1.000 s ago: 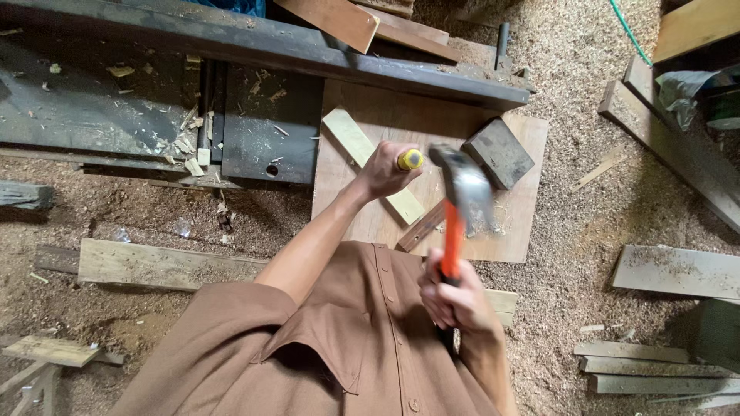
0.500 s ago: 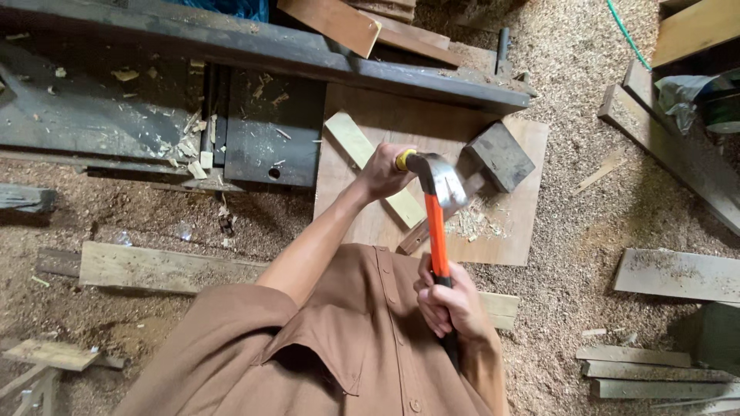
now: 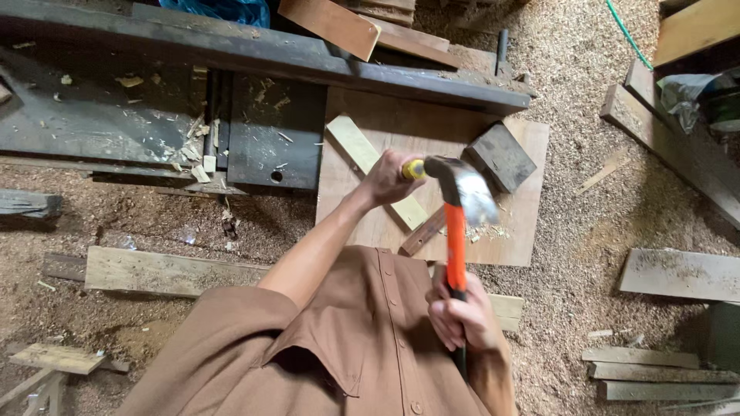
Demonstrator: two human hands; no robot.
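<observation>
Lowered since the earlier frame, hammer head now just above yellow-handled chisel over plywood board. Nearest, right hand closed tight round orange hammer handle; beyond, left hand wrapped round chisel, over pale wood strip. Farther across board, dark wood block.

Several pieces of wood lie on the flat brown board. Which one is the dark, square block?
It is the dark grey square wooden block at the board's far right corner, beside the hammer head. The others there are long strips: a pale one and a reddish-brown one.
</observation>
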